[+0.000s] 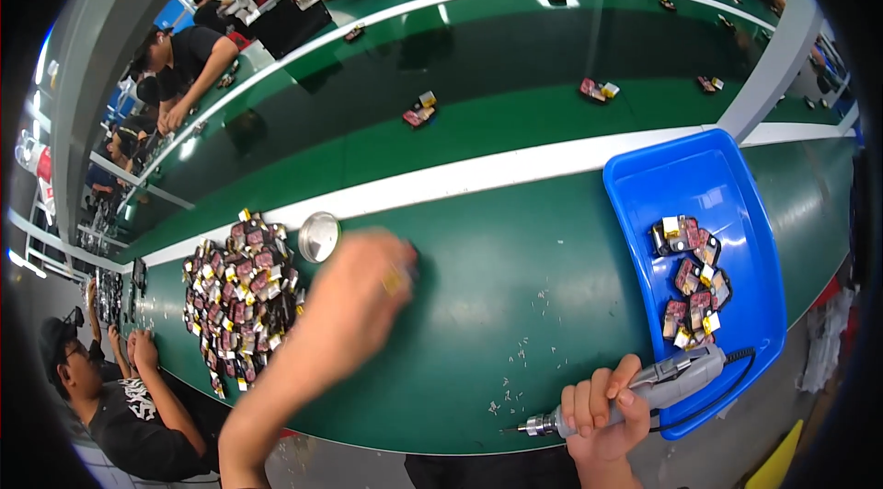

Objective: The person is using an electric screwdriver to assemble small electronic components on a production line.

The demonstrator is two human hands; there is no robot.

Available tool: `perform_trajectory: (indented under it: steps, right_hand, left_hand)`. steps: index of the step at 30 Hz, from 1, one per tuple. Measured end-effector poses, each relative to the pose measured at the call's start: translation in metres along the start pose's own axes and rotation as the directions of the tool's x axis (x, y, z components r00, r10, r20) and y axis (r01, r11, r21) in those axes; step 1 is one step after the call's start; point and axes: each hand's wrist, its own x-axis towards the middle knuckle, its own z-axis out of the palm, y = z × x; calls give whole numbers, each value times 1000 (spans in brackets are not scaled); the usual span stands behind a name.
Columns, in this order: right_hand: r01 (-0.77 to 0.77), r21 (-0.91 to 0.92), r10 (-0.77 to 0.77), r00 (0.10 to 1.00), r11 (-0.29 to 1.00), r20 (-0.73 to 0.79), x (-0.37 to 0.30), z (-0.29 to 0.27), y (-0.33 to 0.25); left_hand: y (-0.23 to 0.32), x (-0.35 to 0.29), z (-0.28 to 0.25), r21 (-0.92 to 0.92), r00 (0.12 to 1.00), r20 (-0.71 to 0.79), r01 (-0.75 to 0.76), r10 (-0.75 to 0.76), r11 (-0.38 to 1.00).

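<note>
My right hand (602, 404) is wrapped round a grey electric screwdriver (679, 377) with a black coiled cord. Its metal bit points left, above the front edge of the green bench (469, 323). Smeared by motion, my left hand (363, 287) is over the middle-left of the bench. Its fingers are closed on a small dark electronic module with a yellow patch (395, 281); most of it is hidden. Left of that hand lies a large heap of similar black-and-red modules (241, 296). Several more modules (690, 277) sit inside a blue tray (768, 259) on the right.
A round metal dish (319, 237) stands beside the heap. Tiny pale scraps (515, 388) are scattered on the bench. Past a white rail (460, 178), a green conveyor belt (515, 112) carries spaced modules (598, 91). Co-workers sit across it, and one person (129, 406) works at the left.
</note>
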Motion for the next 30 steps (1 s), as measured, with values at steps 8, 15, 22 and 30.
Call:
perform_trajectory:
  steps: [8,15,22,30]
  right_hand:
    - [-20,-118,17,1000,993,-26,0,13,7]
    - [-150,-106,150,989,983,-5,-24,22,27]
    - [-399,-44,402,912,916,87,-54,31,39]
    - [-438,-144,446,895,887,25,-60,33,47]
  left_hand:
    - [58,-98,23,-284,987,126,-56,96,957]
    - [70,-104,23,-204,987,153,80,-49,976]
    - [78,-108,15,-130,974,224,39,-9,991]
    - [80,-118,36,42,1000,-17,-3,4,999]
